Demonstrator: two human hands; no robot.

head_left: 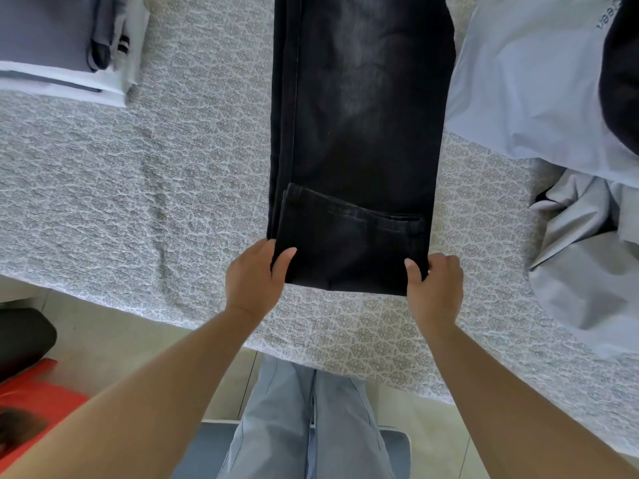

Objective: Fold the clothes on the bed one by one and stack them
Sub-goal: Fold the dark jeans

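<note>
Black jeans [359,115] lie lengthwise down the middle of the bed, legs laid one on the other, with the near end turned up into a short fold. My left hand [256,278] grips the fold's left corner, thumb on top and fingers under the cloth. My right hand [437,281] grips the right corner the same way. A stack of folded clothes [52,39], grey over white, sits at the far left of the bed. Unfolded light grey garments [553,98] lie piled on the right.
The bed has a grey-patterned white cover [173,167], its near edge running across below my hands. A dark garment [622,63] lies at the far right. A red object [34,402] and a black one [20,337] stand on the floor at left.
</note>
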